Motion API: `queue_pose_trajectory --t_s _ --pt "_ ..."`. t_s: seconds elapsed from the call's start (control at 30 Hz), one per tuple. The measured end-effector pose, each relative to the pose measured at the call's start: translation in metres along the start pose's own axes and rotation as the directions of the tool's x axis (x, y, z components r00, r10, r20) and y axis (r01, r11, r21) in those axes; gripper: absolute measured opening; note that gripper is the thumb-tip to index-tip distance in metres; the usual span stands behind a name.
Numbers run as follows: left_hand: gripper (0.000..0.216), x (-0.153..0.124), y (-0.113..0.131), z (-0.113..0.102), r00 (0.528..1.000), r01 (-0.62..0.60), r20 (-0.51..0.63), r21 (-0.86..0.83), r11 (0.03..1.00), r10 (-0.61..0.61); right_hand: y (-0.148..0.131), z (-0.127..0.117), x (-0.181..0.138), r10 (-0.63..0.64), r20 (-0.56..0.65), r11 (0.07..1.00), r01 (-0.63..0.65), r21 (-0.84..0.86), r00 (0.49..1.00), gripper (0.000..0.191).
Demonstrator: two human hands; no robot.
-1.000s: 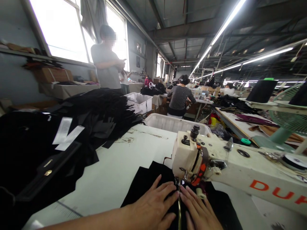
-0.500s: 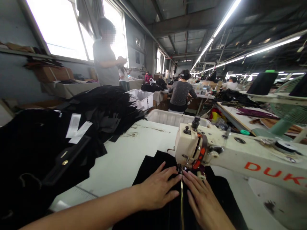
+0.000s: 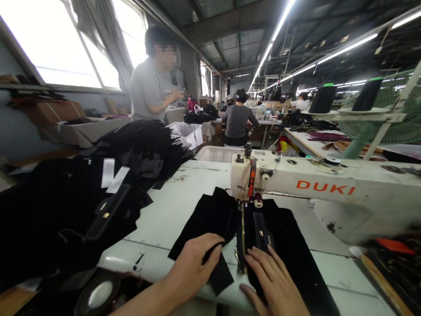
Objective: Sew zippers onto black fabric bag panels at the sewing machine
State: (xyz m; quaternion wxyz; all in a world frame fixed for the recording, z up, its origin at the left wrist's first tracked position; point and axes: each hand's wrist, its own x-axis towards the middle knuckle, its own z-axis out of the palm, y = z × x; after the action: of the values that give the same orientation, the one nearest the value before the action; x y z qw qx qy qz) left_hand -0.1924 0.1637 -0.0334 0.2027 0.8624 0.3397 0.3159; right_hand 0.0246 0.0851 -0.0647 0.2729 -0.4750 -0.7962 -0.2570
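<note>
My left hand (image 3: 197, 259) pinches the edge of a black fabric piece (image 3: 210, 215) between thumb and fingers, its near corner hanging by the table edge. A black zipper (image 3: 243, 228) with gold teeth runs from under the needle area of the white sewing machine (image 3: 240, 175) toward me. My right hand (image 3: 276, 281) lies with fingers stretched out on a second black fabric piece (image 3: 296, 241), fingertips beside the zipper's lower end. On that piece sits a black tab (image 3: 262, 232) with gold metal fittings. The zipper's pull hangs near its lower end.
To the left, a big heap of black fabric pieces (image 3: 66, 206) carries white labels (image 3: 108, 172). A white plastic bin (image 3: 213, 153) stands behind the table (image 3: 197, 180). Thread cones (image 3: 324, 98) and a green fan (image 3: 394, 114) are at right. One person (image 3: 148, 87) stands; another (image 3: 240, 120) sits ahead.
Both hands have moved back toward me from the presser foot. My left hand has lifted and gripped the left fabric's edge; the tabbed right piece is now exposed. The view has shifted right.
</note>
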Motion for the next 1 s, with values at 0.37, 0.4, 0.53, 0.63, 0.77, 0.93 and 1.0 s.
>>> queue_pose_trajectory --t_s 0.37,0.4,0.53,0.63,0.77,0.93,1.0 --pt "0.030 -0.014 0.015 0.008 0.987 -0.124 0.122 0.178 0.976 0.103 -0.004 -0.006 0.007 0.046 -0.068 0.982 -0.033 0.187 0.997 0.042" --pt "0.033 -0.016 0.014 0.010 0.989 -0.097 0.130 0.175 0.980 0.075 -0.002 -0.005 0.006 0.089 -0.049 0.970 -0.075 0.233 0.995 0.038" --pt "0.034 -0.019 0.006 0.017 0.998 0.011 0.067 0.111 0.994 -0.018 0.013 -0.003 0.010 0.260 0.165 0.817 -0.308 0.488 0.951 0.025" --pt "0.033 -0.018 0.001 0.020 0.999 0.049 0.004 0.062 0.997 -0.049 0.017 -0.004 0.014 0.171 0.214 0.844 -0.255 0.471 0.962 0.032" --pt "0.020 -0.020 0.002 0.018 0.995 0.096 0.008 0.082 0.992 -0.097 0.002 0.001 0.003 -0.038 0.038 0.993 0.033 0.115 0.999 0.044" --pt "0.022 -0.025 0.000 0.016 0.995 0.086 0.029 0.162 0.983 -0.092 -0.004 0.012 -0.022 -0.199 0.080 0.972 0.208 -0.114 0.977 0.038" --pt "0.027 -0.026 -0.002 0.017 0.999 0.047 -0.010 0.139 0.989 -0.046 -0.001 0.017 -0.027 -0.191 0.089 0.973 0.201 -0.111 0.977 0.037"
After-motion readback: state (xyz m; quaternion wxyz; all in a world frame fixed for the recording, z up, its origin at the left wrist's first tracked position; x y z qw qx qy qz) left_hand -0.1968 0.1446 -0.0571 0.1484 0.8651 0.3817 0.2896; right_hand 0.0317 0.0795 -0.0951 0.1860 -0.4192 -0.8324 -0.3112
